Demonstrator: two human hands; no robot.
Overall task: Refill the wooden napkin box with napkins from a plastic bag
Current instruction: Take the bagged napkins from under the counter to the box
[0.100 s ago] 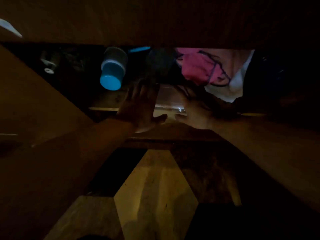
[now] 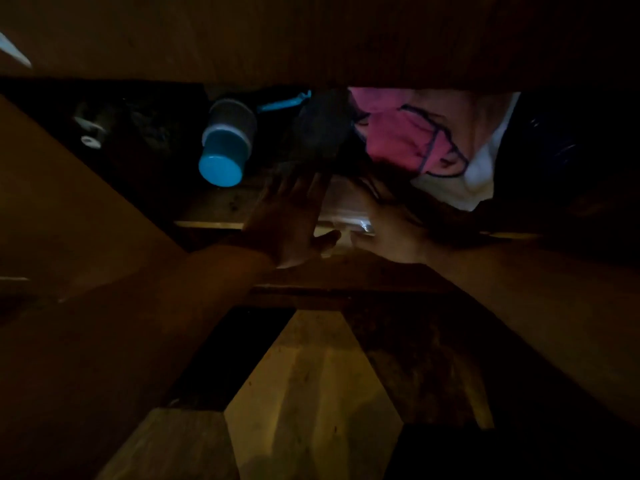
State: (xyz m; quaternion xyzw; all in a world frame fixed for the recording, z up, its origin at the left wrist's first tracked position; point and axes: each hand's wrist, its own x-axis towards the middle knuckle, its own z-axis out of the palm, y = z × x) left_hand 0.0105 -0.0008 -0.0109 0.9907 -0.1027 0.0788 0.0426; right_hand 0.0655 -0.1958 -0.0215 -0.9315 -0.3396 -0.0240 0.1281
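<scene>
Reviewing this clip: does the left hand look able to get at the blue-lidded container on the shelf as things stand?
Probably yes. The left hand lies open beside the clear plastic bag, just below and right of the blue-lidded container, and nothing visible stands between them.

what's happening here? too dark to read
A person is reaching with both hands into a dim cabinet shelf. The left hand lies flat with fingers spread against one side of a clear plastic bag; the right hand is at its other side, so the bag sits between them at the shelf's front edge. Whether either hand has closed on it is too dark to tell. A blue-lidded container lies on its side to the left, a pink and white bag to the right. No wooden napkin box shows.
</scene>
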